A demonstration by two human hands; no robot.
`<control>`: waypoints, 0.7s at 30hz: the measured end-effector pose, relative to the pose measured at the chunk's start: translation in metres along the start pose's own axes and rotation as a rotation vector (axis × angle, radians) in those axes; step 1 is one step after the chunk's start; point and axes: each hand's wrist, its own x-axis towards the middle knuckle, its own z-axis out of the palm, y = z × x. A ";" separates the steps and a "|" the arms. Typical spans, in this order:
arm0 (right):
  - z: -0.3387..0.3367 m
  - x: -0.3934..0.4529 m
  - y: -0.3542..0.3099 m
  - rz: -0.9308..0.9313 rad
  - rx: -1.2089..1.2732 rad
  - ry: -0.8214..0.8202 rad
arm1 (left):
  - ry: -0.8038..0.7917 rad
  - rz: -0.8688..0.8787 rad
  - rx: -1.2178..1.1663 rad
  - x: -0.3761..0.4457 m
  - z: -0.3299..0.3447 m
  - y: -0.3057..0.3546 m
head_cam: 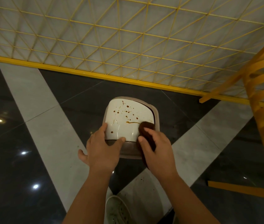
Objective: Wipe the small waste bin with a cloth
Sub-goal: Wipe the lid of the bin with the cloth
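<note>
My left hand (103, 148) lies spread and empty on the stained waste bin (129, 118), bracing it, while my right hand (156, 147) presses the gripped brown cloth (146, 129) onto its lid.

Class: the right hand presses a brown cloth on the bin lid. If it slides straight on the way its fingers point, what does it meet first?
Probably the brown streak on the white bin lid, just ahead of the cloth under the right hand.
</note>
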 end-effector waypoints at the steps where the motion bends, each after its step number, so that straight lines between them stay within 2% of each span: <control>1: 0.002 -0.006 0.000 -0.042 -0.036 -0.005 | 0.011 -0.001 0.006 0.000 0.001 0.000; 5: 0.009 -0.015 0.000 -0.320 -0.203 0.064 | 0.011 -0.005 0.020 0.000 0.002 0.001; 9: 0.011 0.009 -0.016 -0.532 -0.369 0.055 | 0.008 -0.014 0.021 -0.002 0.002 0.005; 11: 0.008 0.025 -0.023 -0.524 -0.427 0.059 | -0.001 -0.011 0.017 -0.002 0.001 0.005; 16: -0.001 0.027 -0.006 -0.297 -0.383 0.121 | -0.009 -0.003 0.033 -0.002 0.002 0.004; 21: 0.010 -0.010 -0.004 -0.479 -0.420 0.072 | -0.003 -0.002 0.044 -0.001 0.002 0.003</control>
